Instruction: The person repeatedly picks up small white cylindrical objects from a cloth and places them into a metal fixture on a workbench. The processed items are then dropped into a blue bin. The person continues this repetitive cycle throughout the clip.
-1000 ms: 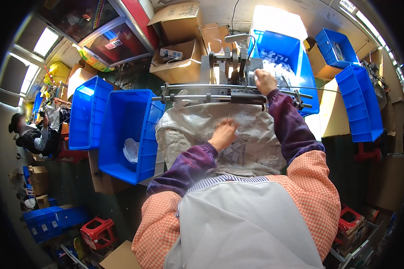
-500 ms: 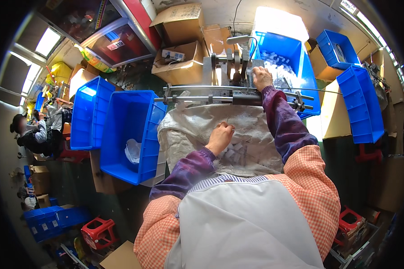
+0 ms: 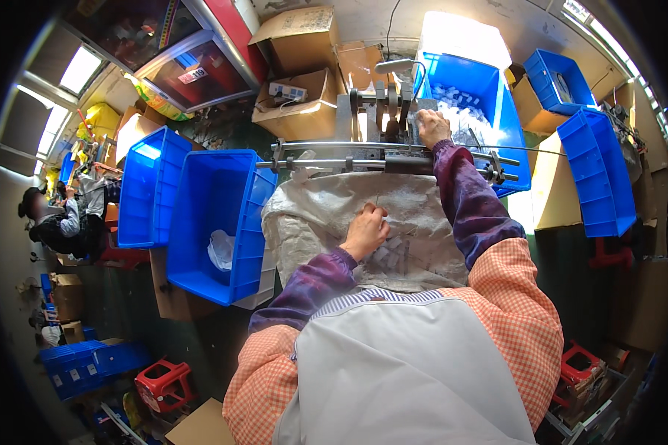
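Just below the centre of the frame, holds the left hand [image 3: 367,231] over a creased pale sheet [image 3: 293,211], fingers bent and drawn narrow, close beside a scatter of small pale pieces [image 3: 395,254] lying on that sheet; cannot tell whether gripping one. Above centre and slightly right, places the right hand [image 3: 433,129] at the right side of a dark machine [image 3: 391,111], fingers curled downward with tips hidden; cannot tell whether holding anything there. Between the two hands, has metal rods [image 3: 326,164] running crosswise, with a black sleeve [image 3: 412,164] around the lower one. At upper right, near the right hand, has a blue bin [image 3: 513,141] containing many white pieces [image 3: 456,100]. Left of centre, has another blue bin [image 3: 200,200] with a clear plastic bag [image 3: 220,250] inside. At lower left, has a red stool [image 3: 163,386].
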Available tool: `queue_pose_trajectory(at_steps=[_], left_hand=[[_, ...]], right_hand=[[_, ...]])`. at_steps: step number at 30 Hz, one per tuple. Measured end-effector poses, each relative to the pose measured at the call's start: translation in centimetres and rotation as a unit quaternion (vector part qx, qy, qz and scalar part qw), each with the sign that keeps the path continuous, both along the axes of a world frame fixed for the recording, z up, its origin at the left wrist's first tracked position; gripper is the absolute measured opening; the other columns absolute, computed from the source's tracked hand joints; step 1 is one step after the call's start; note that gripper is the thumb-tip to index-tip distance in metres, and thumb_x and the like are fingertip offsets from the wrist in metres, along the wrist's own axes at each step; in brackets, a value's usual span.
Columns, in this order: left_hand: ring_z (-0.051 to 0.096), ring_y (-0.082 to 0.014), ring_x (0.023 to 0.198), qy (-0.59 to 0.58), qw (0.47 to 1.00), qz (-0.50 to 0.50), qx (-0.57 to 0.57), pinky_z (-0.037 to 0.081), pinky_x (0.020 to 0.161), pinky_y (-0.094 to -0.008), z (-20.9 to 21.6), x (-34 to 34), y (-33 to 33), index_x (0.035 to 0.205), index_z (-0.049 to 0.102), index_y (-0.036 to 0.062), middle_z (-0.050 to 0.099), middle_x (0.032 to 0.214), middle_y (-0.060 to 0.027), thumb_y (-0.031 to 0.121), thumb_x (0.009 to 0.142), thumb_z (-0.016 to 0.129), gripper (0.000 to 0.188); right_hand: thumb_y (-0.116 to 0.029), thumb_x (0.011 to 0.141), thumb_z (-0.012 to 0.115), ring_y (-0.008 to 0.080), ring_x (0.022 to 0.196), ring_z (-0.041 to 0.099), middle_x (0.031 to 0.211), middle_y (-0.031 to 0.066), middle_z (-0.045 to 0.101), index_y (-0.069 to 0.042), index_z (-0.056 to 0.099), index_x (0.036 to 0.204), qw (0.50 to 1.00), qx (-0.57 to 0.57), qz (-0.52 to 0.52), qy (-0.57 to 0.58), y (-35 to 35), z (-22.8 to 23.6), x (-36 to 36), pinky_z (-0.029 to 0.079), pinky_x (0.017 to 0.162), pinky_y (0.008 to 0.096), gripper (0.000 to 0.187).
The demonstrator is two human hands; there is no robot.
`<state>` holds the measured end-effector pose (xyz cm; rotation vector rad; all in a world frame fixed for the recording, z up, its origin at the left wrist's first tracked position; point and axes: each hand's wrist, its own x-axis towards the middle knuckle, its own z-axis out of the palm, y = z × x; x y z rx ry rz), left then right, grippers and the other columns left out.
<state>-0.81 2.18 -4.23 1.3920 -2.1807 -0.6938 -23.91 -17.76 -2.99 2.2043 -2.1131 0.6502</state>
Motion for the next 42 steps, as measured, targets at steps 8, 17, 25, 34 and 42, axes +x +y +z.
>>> queue_pose_trajectory(at_steps=[8, 17, 25, 34, 42], left_hand=[[0.052, -0.0345, 0.093, 0.01, 0.999, 0.015, 0.035, 0.045, 0.08, -0.0396, 0.6, 0.1, 0.1, 0.094, 0.058, 0.0048, 0.051, 0.098, -0.0165, 0.014, 0.074, 0.054, 0.022], [0.052, -0.0354, 0.094, 0.02, 0.998, 0.02, 0.055, 0.043, 0.082, -0.04, 0.1, 0.2, 0.0, 0.094, 0.058, 0.0046, 0.051, 0.099, -0.0176, 0.013, 0.072, 0.052, 0.024], [0.051, -0.0345, 0.091, 0.051, 0.998, 0.02, 0.03, 0.042, 0.083, -0.0391, -0.6, 0.3, 0.0, 0.092, 0.056, 0.0037, 0.05, 0.097, -0.0177, 0.01, 0.071, 0.05, 0.023], [0.057, -0.0252, 0.074, 0.15, 0.982, 0.046, 0.104, 0.048, 0.068, -0.0325, 1.8, 0.9, -0.7, 0.089, 0.056, 0.0012, 0.053, 0.09, -0.0141, 0.001, 0.072, 0.055, 0.018], [0.059, -0.0209, 0.076, 0.249, 0.964, 0.05, 0.081, 0.05, 0.065, -0.0292, 2.5, 0.4, -1.0, 0.088, 0.058, -0.0003, 0.057, 0.088, -0.011, -0.002, 0.072, 0.061, 0.016]], right_hand=[[-0.02, 0.078, 0.055, 0.0258, 0.098, 0.052, 0.097, 0.0059, 0.059, -0.013, 0.057, 0.094, 1.0, -0.002, -0.002, 0.016, 0.1, -0.1, -0.1, 0.039, 0.083, 0.0404, 0.017], [-0.021, 0.079, 0.055, 0.0276, 0.098, 0.052, 0.097, 0.0065, 0.06, -0.012, 0.057, 0.093, 1.0, 0.01, 0.012, 0.001, -0.1, 0.0, -0.1, 0.038, 0.083, 0.0414, 0.017], [-0.022, 0.079, 0.055, 0.025, 0.103, 0.051, 0.1, 0.0047, 0.061, -0.015, 0.058, 0.099, 0.996, 0.081, 0.001, -0.024, -0.7, 0.5, 0.1, 0.036, 0.087, 0.0409, 0.021], [-0.034, 0.076, 0.057, 0.0278, 0.107, 0.046, 0.106, 0.0069, 0.058, -0.018, 0.062, 0.103, 0.992, 0.046, -0.094, 0.068, 2.2, 1.7, -0.1, 0.033, 0.088, 0.0442, 0.031], [-0.034, 0.079, 0.052, 0.0263, 0.102, 0.045, 0.102, 0.0077, 0.056, -0.013, 0.063, 0.097, 0.995, 0.053, -0.063, 0.063, 1.8, 0.6, 2.0, 0.034, 0.084, 0.0427, 0.029]])
